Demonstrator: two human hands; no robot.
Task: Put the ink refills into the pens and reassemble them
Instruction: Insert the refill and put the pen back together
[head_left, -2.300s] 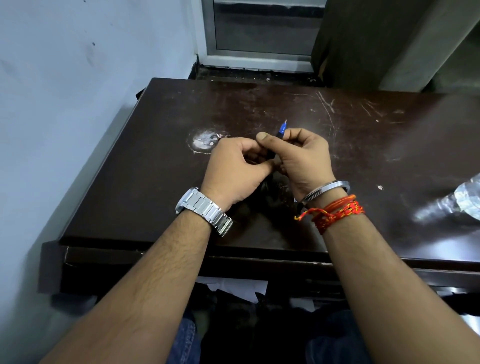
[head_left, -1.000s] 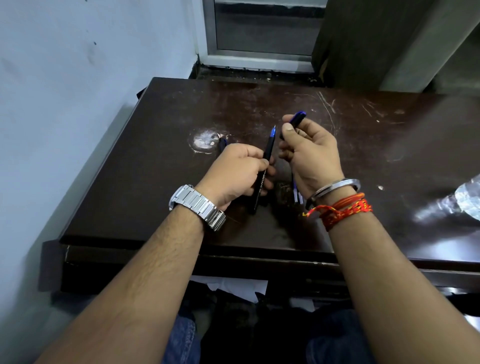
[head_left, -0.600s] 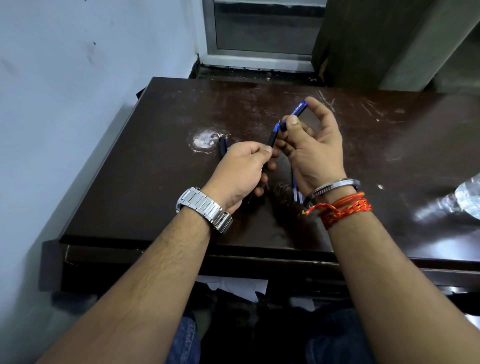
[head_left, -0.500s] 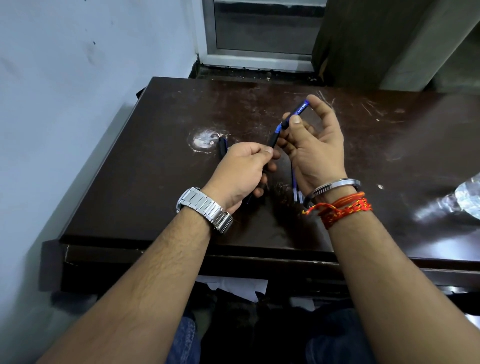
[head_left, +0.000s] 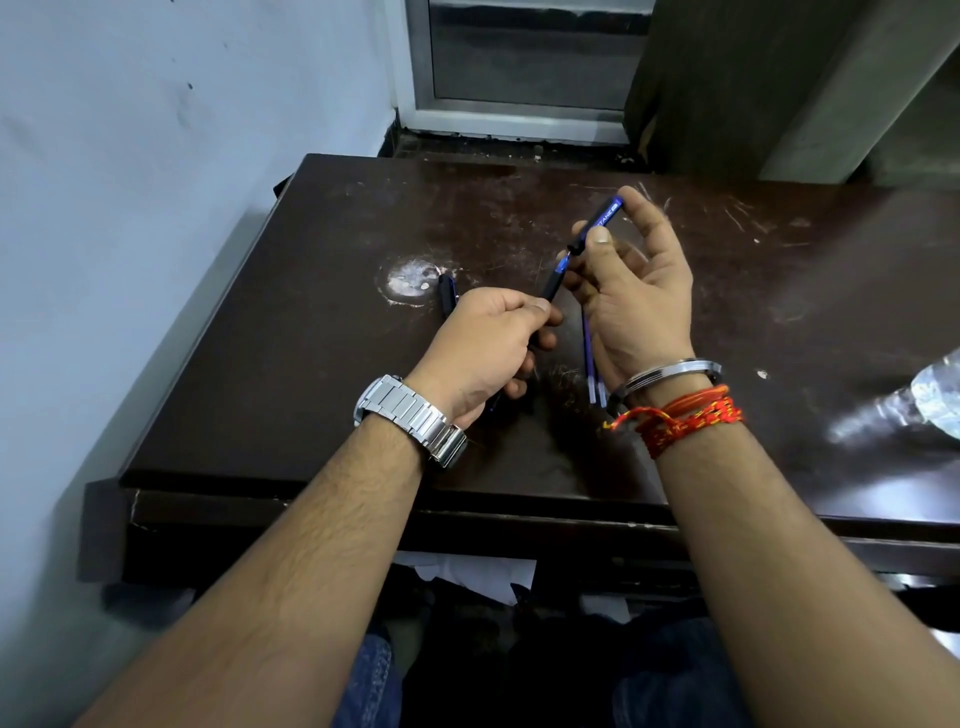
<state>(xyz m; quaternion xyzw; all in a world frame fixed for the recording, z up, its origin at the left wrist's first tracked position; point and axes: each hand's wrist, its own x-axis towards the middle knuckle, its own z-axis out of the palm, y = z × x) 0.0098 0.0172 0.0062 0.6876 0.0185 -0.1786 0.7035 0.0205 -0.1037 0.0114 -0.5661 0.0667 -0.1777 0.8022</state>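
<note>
So I'm sat at this beat-up dark brown table (head_left: 291, 395), glossy but scratched all over, with a whitish worn patch (head_left: 410, 276) near the middle where the finish has gone. It's shoved into a corner: pale blue-white wall (head_left: 156, 182) on my left, a metal-framed window (head_left: 524, 67) straight ahead, and a dark curtain-looking thing (head_left: 727, 78) off to the right of it. Something shiny and crinkly, maybe plastic (head_left: 935, 400), sits at the far right edge, can't really tell what. The only writing I can make out is white print on the blue cap piece (head_left: 607, 214), reads something like "TANE", the rest is hidden by my fingers. My right hand (head_left: 631, 296) is pinching that cap between thumb and fingertips, other fingers loosely curled, held up over the table. My left hand (head_left: 488, 348) is closed around the dark pen barrel (head_left: 551, 285), which angles up toward the cap so the two meet at the blue tip end. Under my right hand a couple of thin blue refills (head_left: 589, 358) lie on the table side by side. Another dark pen (head_left: 447, 295) lies just past my left knuckles, right beside the worn patch.
</note>
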